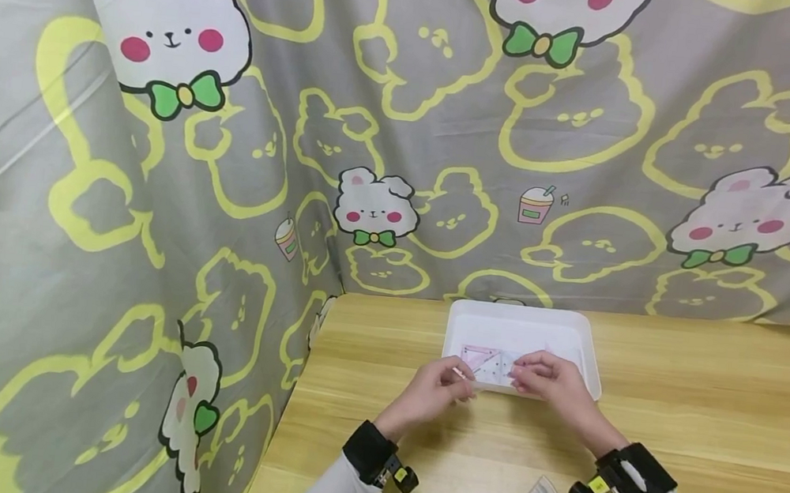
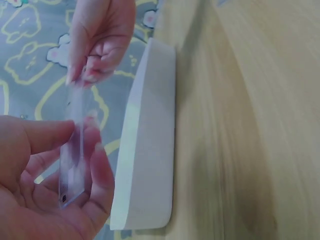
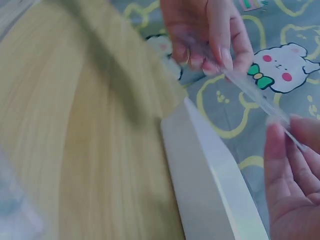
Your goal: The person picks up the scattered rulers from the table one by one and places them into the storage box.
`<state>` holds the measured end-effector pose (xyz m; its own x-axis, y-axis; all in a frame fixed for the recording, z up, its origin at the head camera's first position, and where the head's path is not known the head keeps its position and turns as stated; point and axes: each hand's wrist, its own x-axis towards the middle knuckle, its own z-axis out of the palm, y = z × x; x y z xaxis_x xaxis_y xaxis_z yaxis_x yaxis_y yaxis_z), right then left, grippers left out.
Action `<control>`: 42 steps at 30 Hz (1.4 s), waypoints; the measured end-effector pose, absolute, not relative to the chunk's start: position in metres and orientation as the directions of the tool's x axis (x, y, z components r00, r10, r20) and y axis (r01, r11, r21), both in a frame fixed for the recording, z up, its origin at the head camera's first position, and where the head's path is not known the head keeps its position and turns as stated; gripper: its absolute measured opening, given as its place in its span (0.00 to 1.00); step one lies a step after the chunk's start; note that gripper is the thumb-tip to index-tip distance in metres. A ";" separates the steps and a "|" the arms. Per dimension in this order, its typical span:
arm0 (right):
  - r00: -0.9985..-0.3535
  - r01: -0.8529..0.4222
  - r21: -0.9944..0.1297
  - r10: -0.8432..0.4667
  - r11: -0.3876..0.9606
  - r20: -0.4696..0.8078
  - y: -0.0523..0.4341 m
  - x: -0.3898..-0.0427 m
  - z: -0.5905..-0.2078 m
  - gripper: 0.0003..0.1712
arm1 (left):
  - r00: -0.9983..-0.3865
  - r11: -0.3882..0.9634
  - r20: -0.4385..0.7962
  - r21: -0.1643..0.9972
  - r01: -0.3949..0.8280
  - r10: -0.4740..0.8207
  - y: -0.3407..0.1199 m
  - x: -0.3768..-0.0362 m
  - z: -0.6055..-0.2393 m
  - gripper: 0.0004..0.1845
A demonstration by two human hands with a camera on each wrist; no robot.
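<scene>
Head view shows both hands meeting over the near edge of a white tray (image 1: 578,351) on the wooden table (image 1: 708,404), left hand (image 1: 432,393) and right hand (image 1: 549,382) each pinching one end of a clear set square (image 1: 491,364), its long axis running left to right between them. Left wrist view shows the transparent piece (image 2: 75,150) edge-on, thumb and fingers clamped on it beside the tray wall. Right wrist view is blurred; the plastic (image 3: 260,97) reads only as a thin sliver, its markings unreadable.
</scene>
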<state>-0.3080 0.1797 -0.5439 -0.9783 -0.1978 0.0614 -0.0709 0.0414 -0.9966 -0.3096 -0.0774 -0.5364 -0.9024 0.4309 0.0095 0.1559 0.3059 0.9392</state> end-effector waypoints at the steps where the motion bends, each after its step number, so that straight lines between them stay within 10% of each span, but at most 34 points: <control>1: -0.983 -0.059 -0.998 -0.178 0.016 0.055 0.178 -0.310 -0.543 0.20 | -0.907 0.288 0.015 0.946 0.149 0.421 -0.076 -0.311 -0.536 0.06; 14: -0.995 -0.024 -0.991 -0.090 -0.129 0.035 0.130 -0.345 -0.543 0.19 | -0.960 0.201 0.108 0.966 0.163 0.259 -0.059 -0.351 -0.534 0.05; 28: -0.992 -0.120 -0.953 -0.064 0.279 0.106 0.118 -0.395 -0.546 0.11 | -0.918 0.641 0.221 0.662 0.388 0.328 -0.074 -0.405 -0.529 0.05; 42: -0.992 -0.092 -0.916 -0.118 0.390 0.049 0.103 -0.412 -0.557 0.09 | -0.960 0.874 0.163 0.399 0.276 0.228 -0.059 -0.411 -0.537 0.22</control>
